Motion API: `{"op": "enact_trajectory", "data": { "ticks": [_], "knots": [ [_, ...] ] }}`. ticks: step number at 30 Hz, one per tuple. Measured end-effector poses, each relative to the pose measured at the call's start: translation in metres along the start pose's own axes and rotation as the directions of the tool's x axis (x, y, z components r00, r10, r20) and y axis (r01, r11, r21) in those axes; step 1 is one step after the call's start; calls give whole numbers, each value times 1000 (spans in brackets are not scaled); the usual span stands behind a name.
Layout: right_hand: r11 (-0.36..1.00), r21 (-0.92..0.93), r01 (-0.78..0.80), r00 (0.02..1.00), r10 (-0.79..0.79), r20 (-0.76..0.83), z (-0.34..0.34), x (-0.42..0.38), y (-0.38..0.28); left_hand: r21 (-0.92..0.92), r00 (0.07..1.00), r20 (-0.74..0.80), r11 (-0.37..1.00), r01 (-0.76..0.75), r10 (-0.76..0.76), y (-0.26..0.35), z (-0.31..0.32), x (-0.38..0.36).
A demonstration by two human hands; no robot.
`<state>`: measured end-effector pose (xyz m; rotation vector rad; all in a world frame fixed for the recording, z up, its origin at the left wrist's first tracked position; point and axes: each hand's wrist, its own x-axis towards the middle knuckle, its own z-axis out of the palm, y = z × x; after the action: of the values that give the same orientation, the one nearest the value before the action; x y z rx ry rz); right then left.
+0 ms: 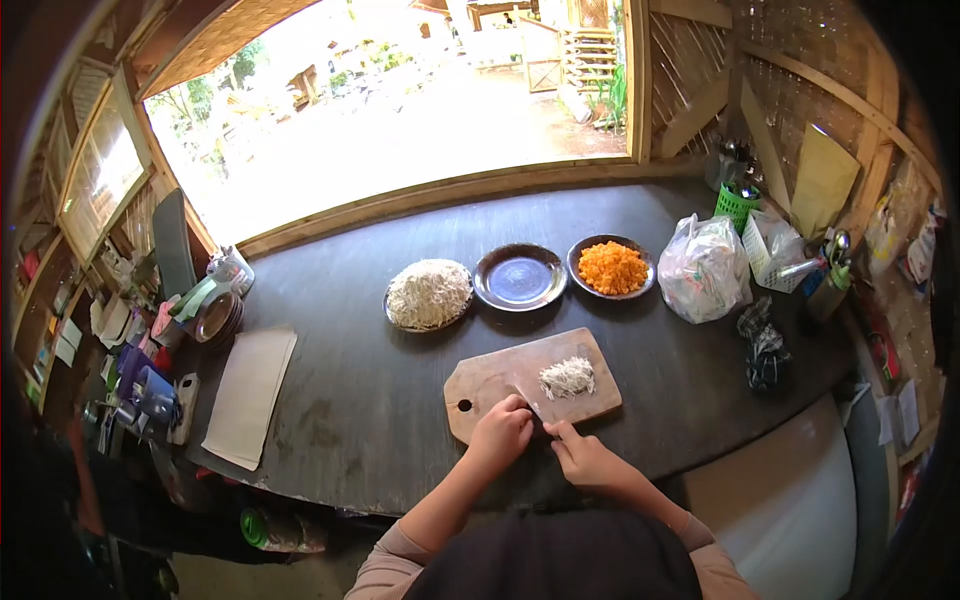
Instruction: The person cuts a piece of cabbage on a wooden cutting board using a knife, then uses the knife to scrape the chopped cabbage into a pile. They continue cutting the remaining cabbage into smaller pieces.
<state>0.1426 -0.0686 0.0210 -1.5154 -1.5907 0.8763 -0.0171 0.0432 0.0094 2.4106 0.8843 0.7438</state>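
Gripping a thin metal knife [533,406] in the curled right hand [592,462], over a flat brown wooden board [487,379], near thin white shreds [568,378]. Left hand [501,434] half closed beside it; can't tell if holding anything.

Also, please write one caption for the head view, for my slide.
Right hand holding a knife beside the left hand, at a cutting board bearing pale shreds.

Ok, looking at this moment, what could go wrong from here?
The left hand is right beside the blade of what looks like a knife held in the right hand, so a slip might nick it. White shreds lie toward the right end of the cutting board and could get pushed off.
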Motion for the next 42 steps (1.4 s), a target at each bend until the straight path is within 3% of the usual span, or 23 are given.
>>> {"op": "enact_trajectory", "data": {
  "ticks": [1,3,7,9,12,13,20,25,27,31,35,42],
  "knots": [
    [1000,-3,6,1000,-6,-1,-4,-2,-5,2,1000,-5,1000,-2,2,0,-1,1],
    [986,-7,-168,983,168,75,-15,-11,-29,-10,1000,-12,1000,-6,6,0,0,0],
    [983,-14,-183,980,184,80,-2,1,-9,2,1000,-20,1000,-11,11,2,-2,0],
    [996,42,-76,997,75,21,2,9,1,-49,1000,-21,999,-23,22,1,-2,0],
    [998,13,-63,997,62,55,-9,-1,-5,-66,1000,-17,998,5,-7,-2,-1,0],
    [991,-18,-130,989,130,73,-14,-7,-19,-65,1000,-21,998,5,-6,-3,-2,1],
    [992,-35,-118,992,119,36,0,4,-7,-70,998,-53,997,-35,31,-4,2,-1],
    [999,-50,-4,999,5,33,-11,-9,-5,-98,1000,-21,995,16,-18,-5,0,-1],
    [996,-48,-75,996,77,51,-8,-7,-12,-51,998,-50,998,-46,43,-4,0,-1],
    [975,-63,-214,972,219,87,-3,5,-19,-69,998,-64,997,-23,18,-3,2,-3],
    [998,-19,-53,998,53,38,-9,-6,-10,-50,998,-62,998,-27,24,-3,1,-2],
    [975,-71,-212,971,218,94,-6,0,-27,-44,998,-53,999,-15,13,0,0,-4]
  ]
}}
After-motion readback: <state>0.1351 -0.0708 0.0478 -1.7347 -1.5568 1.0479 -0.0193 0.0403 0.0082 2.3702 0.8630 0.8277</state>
